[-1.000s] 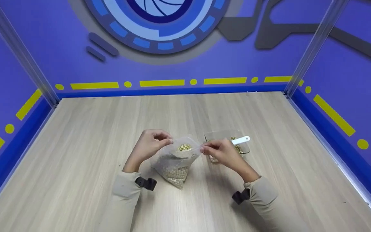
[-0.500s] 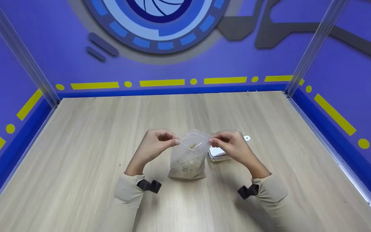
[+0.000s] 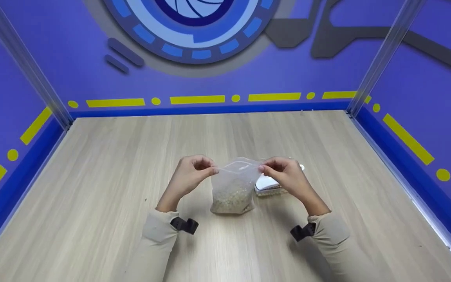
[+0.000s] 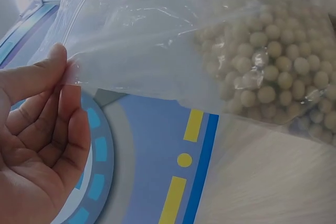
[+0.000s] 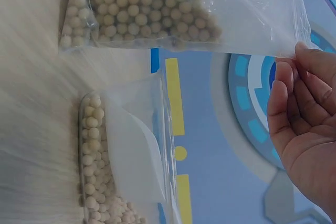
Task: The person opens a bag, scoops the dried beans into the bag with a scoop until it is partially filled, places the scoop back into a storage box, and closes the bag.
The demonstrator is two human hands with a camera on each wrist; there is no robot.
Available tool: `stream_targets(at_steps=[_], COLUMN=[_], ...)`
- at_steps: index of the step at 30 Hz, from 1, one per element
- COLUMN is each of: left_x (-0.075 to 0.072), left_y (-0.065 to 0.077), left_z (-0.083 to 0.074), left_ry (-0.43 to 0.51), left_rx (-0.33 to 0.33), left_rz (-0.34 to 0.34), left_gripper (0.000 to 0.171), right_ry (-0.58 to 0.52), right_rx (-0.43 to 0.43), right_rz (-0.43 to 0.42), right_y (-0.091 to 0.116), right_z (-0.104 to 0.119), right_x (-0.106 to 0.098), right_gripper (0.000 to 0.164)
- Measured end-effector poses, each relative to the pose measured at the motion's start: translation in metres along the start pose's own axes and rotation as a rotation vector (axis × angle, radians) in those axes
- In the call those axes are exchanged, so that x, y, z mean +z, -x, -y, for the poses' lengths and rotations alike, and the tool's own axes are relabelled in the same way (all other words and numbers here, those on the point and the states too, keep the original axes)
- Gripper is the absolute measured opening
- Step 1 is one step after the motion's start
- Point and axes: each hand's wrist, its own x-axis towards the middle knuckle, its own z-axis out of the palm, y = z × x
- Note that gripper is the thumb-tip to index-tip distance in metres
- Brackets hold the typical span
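Observation:
A clear plastic bag (image 3: 233, 184) partly filled with pale round beans (image 4: 273, 77) stands upright on the wooden table (image 3: 104, 172). My left hand (image 3: 192, 174) pinches the bag's top left corner and my right hand (image 3: 284, 176) pinches its top right corner, stretching the mouth flat between them. The beans fill the lower half of the bag (image 5: 157, 14). Behind my right hand sits a clear container (image 3: 269, 187) of the same beans (image 5: 94, 166), with a white scoop (image 5: 137, 150) lying in it.
Purple walls with yellow stripes enclose the table on three sides. Metal posts stand at the back left corner (image 3: 26, 66) and the back right corner (image 3: 382, 58). Bare wood stretches all around the bag and the container.
The bag has gone from tilted with its mouth gaping to upright with its mouth pulled flat. Both hands have risen slightly and drawn apart, still pinching the corners.

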Motion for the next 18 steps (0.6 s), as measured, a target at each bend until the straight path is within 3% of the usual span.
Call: stream_targets(at_steps=[11, 18], left_x=[0.0053, 0.0062], left_y=[0.0014, 0.0018], left_z=[0.0014, 0.0001], left_ry=[-0.033, -0.045], left_rx=[-0.001, 0.017], left_rz=[-0.088, -0.097], left_gripper=[0.005, 0.006], right_ry=[0.034, 0.048], right_rx=[-0.088, -0.106], right_rz=[-0.059, -0.07], right_y=[-0.0004, -0.0002], right_z=[-0.0046, -0.0037], right_x=[0.0068, 0.0077], right_gripper=[0.009, 0.006])
